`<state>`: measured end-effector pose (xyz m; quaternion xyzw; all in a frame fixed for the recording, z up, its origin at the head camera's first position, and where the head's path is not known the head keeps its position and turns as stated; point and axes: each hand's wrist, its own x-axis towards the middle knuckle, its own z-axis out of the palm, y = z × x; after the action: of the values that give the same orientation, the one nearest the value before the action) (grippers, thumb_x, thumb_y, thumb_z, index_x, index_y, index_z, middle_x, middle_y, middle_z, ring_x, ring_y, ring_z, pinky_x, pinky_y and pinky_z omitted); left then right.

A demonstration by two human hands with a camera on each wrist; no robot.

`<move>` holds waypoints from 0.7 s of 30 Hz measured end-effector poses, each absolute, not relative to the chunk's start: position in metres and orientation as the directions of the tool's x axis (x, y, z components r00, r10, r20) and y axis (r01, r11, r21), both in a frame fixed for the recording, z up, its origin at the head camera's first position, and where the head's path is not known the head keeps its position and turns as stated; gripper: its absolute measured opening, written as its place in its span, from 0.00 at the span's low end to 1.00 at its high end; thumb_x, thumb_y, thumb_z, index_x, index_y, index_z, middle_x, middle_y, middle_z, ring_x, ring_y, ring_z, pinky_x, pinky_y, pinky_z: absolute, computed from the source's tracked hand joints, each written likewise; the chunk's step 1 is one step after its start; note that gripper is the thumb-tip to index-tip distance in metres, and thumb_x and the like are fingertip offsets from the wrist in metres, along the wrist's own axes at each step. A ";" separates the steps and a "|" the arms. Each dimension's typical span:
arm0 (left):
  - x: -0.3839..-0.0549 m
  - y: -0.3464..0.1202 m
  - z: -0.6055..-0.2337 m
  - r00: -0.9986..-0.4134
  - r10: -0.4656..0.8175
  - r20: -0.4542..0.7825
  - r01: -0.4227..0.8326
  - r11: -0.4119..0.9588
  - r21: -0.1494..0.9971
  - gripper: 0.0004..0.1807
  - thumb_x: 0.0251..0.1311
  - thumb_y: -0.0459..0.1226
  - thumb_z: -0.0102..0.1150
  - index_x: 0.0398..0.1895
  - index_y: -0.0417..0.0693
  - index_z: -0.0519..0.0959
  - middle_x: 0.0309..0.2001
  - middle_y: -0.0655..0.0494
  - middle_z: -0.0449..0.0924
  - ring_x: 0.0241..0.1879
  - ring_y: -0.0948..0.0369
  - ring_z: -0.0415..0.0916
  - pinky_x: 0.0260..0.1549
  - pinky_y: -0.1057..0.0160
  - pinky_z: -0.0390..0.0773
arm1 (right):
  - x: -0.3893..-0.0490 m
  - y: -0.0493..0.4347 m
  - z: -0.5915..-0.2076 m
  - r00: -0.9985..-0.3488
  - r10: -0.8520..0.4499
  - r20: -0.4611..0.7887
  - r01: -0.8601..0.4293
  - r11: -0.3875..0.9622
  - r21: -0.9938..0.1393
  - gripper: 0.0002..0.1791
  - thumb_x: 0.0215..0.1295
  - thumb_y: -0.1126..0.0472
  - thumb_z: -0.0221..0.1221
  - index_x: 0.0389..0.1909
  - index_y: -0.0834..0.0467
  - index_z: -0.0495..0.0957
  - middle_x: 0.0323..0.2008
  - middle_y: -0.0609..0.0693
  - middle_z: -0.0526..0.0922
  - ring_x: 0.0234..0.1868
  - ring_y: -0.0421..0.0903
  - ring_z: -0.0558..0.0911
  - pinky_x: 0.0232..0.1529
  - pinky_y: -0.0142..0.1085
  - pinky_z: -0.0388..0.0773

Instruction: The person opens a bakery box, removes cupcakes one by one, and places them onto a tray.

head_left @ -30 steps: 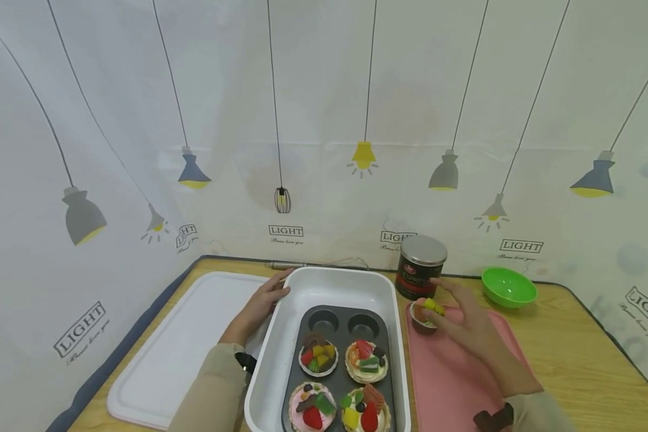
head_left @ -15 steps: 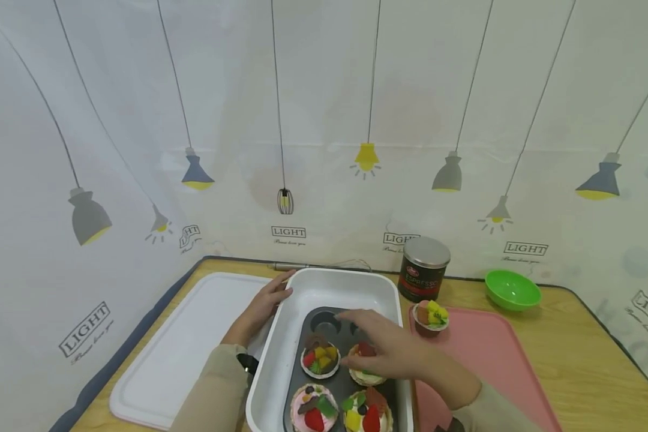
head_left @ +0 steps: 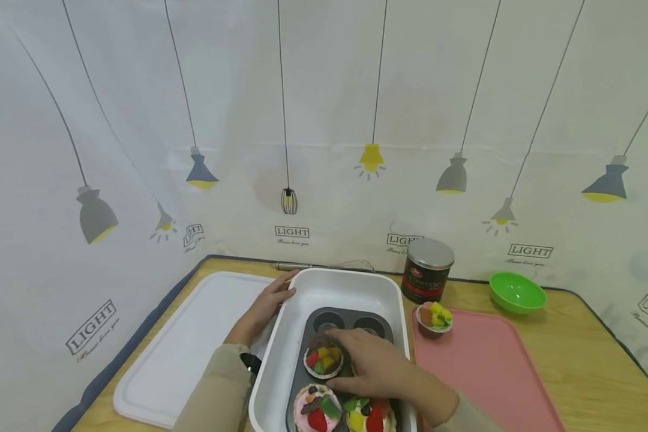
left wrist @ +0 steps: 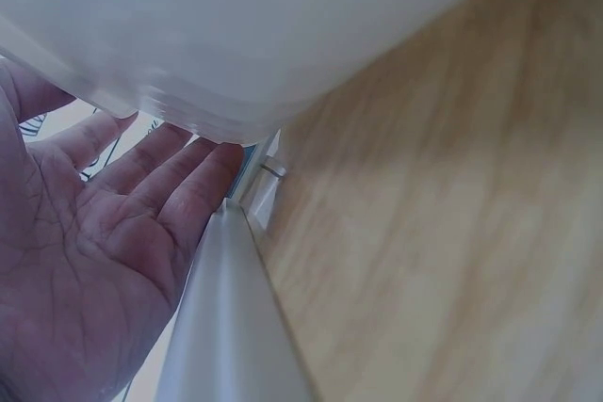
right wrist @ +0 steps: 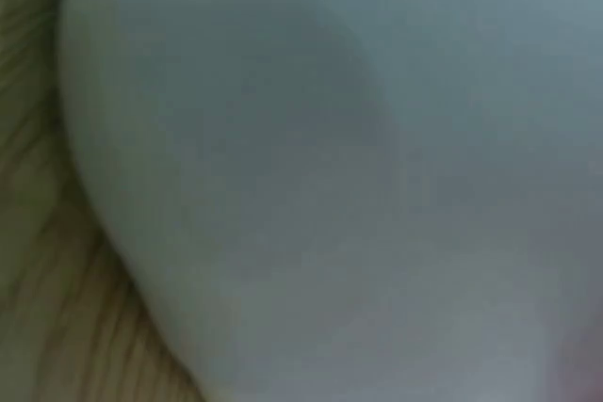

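Across the far side and around the left, a pale wall covering (head_left: 324,90) printed with hanging lamps and the word LIGHT rises behind a wooden table (head_left: 588,336). On the table's left lies a white tray (head_left: 183,348), on its right a pink tray (head_left: 480,366). Between them stands a deep white basin (head_left: 351,288), and inside this a dark muffin tin (head_left: 348,319).

At the basin's left edge is the left hand (head_left: 267,306), its fingers extended against the outer wall, as the left wrist view also shows. Over the tin, reaching from the right, is the right hand (head_left: 378,366), thumb and forefinger spread apart beside a fruit tart (head_left: 324,360) in the tin's left row; whether they touch it I cannot tell. The right wrist view is blurred.

Beyond the pink tray stands an espresso can (head_left: 426,273) with a silver lid, and farther right a green bowl (head_left: 517,294). A whisk (head_left: 297,266) lies behind the basin, partly hidden by it. Smallest are the sweets: nearer in the tin sit a pink-cream tart (head_left: 317,411) at left and a strawberry-topped tart (head_left: 371,418) at right, while a fruit cupcake (head_left: 434,318) stands on the pink tray's far left corner.
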<state>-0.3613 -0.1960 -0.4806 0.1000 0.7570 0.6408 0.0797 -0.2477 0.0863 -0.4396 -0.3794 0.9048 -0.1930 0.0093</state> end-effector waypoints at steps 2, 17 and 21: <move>-0.361 -0.196 -0.480 -0.967 0.253 0.009 0.052 0.163 0.985 0.30 0.74 0.44 0.50 0.78 0.57 0.60 0.71 0.44 0.66 0.61 0.49 0.74 0.56 0.49 0.75 | -0.247 0.086 -0.440 -0.718 -0.683 0.132 -0.681 0.652 -0.334 0.46 0.58 0.27 0.61 0.72 0.49 0.67 0.59 0.45 0.79 0.58 0.44 0.78 0.54 0.48 0.79; -0.364 -0.197 -0.480 -0.960 0.279 0.008 0.050 0.143 0.988 0.30 0.75 0.43 0.51 0.78 0.57 0.60 0.71 0.44 0.66 0.60 0.51 0.74 0.53 0.54 0.77 | -0.245 0.071 -0.437 -0.748 -0.650 0.134 -0.658 0.701 -0.274 0.44 0.55 0.27 0.64 0.68 0.47 0.71 0.52 0.41 0.82 0.53 0.43 0.79 0.48 0.47 0.80; -0.364 -0.197 -0.480 -0.961 0.275 0.012 0.054 0.143 0.988 0.30 0.74 0.42 0.51 0.78 0.57 0.61 0.71 0.43 0.67 0.60 0.51 0.74 0.52 0.55 0.78 | -0.246 0.071 -0.439 -0.759 -0.636 0.138 -0.646 0.711 -0.278 0.43 0.54 0.28 0.65 0.67 0.46 0.72 0.50 0.41 0.82 0.51 0.42 0.79 0.48 0.45 0.80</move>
<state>-0.3637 -0.1966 -0.4801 0.1095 0.7511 0.6454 0.0860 -0.2460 0.0708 -0.4391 -0.3468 0.9247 -0.1561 -0.0158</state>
